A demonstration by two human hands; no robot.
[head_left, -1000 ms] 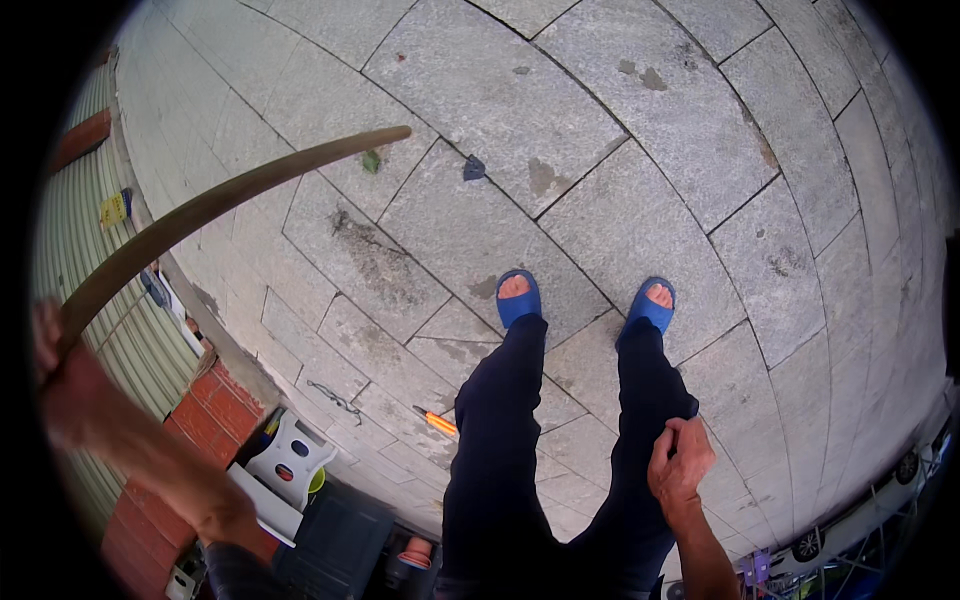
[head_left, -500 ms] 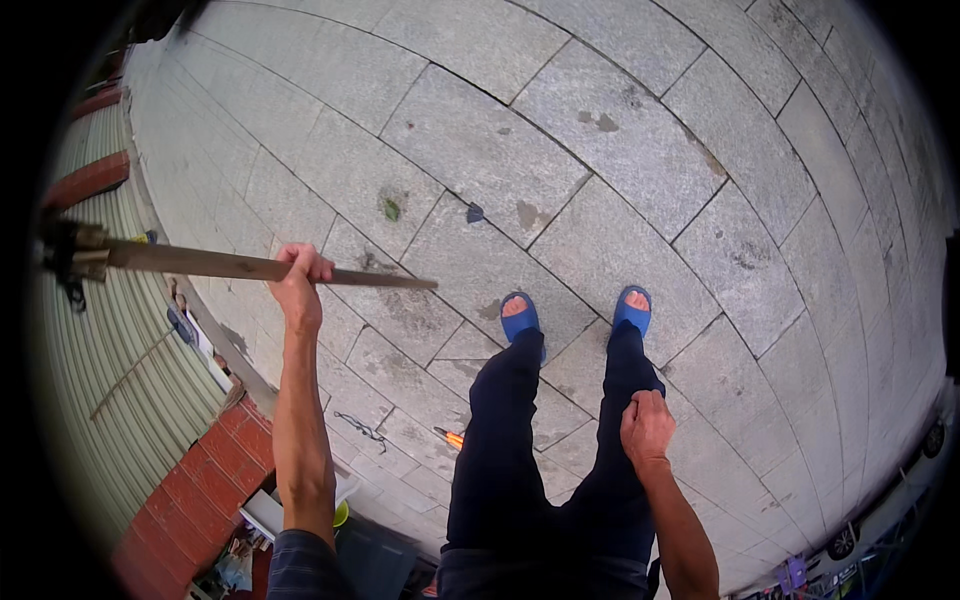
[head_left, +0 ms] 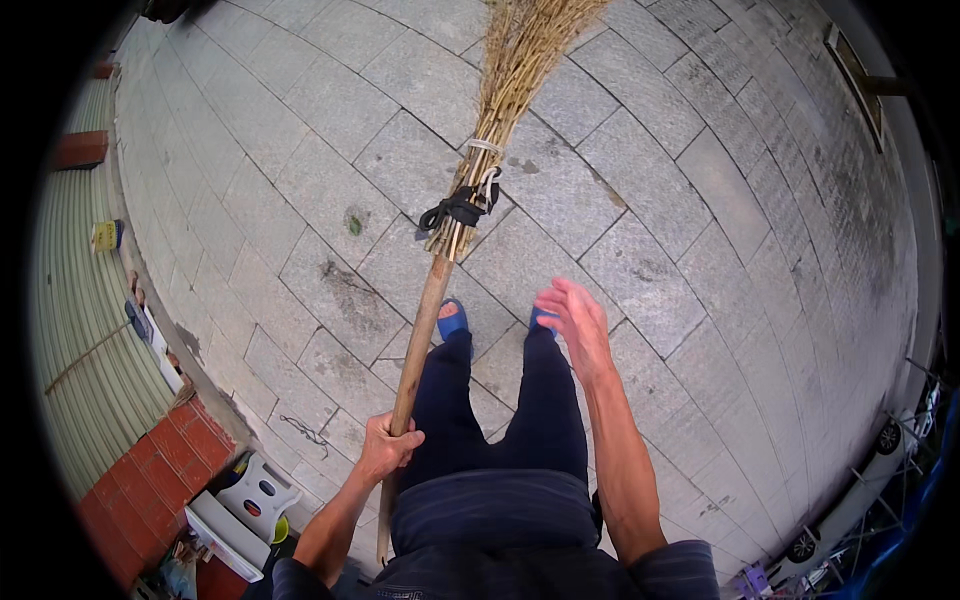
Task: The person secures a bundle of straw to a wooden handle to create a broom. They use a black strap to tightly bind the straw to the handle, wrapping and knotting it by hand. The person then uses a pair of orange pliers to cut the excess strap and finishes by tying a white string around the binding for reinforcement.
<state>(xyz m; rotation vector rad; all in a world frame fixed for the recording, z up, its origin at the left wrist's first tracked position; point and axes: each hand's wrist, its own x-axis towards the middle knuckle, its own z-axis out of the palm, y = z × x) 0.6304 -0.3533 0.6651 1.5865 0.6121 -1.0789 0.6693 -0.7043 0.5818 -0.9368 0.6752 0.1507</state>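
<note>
A twig broom (head_left: 505, 110) slants up ahead of me, its straw-coloured bristles leaving the top edge of the view. White ties and a black cord bind the twigs to a wooden handle (head_left: 425, 320). My left hand (head_left: 388, 447) is wrapped round the lower part of that handle, whose end reaches down beside my left hip. To the right of the broom, apart from it, my right hand (head_left: 577, 318) is raised with its fingers stretched out and nothing in it. It partly covers my right blue slipper (head_left: 543, 319).
Grey stone paving (head_left: 330, 130) surrounds my feet. Left are a corrugated shutter (head_left: 100, 320), a red brick pillar (head_left: 150, 470) and a white plastic stool (head_left: 255, 495). A thin dark cord (head_left: 303, 430) lies on the paving. A parked vehicle (head_left: 850, 500) shows at lower right.
The broom has swung from the far left to point ahead, bristles up, and my left hand has come nearer my body with it. My right hand has risen from my thigh and opened.
</note>
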